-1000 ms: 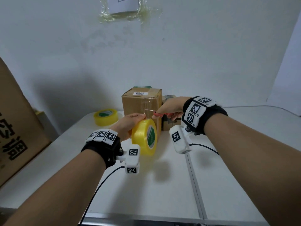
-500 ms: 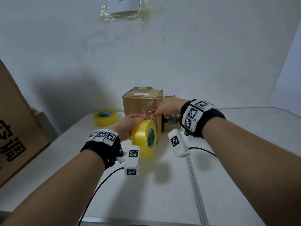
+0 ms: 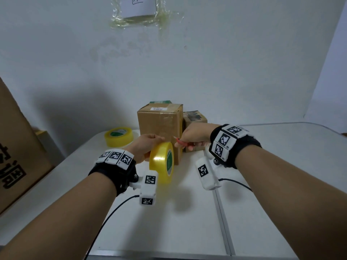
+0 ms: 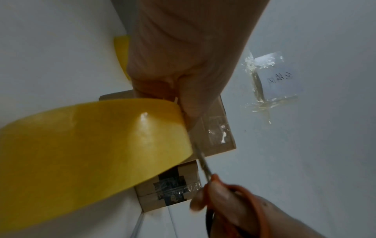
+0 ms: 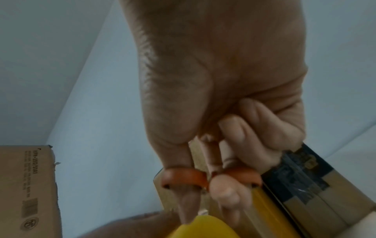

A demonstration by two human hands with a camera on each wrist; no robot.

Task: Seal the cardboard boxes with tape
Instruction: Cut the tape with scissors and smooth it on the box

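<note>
A tall cardboard box (image 3: 159,126) stands at the back of the white table (image 3: 187,222), clear tape shining on its front face. My left hand (image 3: 148,142) grips a yellow tape roll (image 3: 162,162) upright just in front of the box; the roll (image 4: 91,153) fills the left wrist view. My right hand (image 3: 195,134) holds orange-handled scissors (image 3: 183,144), thumb and fingers through the loops (image 5: 185,178). The blades (image 4: 201,162) run along the roll's edge toward my left thumb, where a clear tape strip leaves the roll toward the box (image 4: 213,125).
A smaller box (image 3: 195,119) with dark tape sits behind the tall one on the right. A second yellow tape roll (image 3: 118,136) lies flat at the back left. A large cardboard carton (image 3: 15,156) leans at the left edge. Paper is taped to the wall (image 3: 139,12).
Both hands have dropped a little in front of the box. The scissors have come closer to the roll, and the taut clear strip seen earlier above the roll no longer shows in the head view.
</note>
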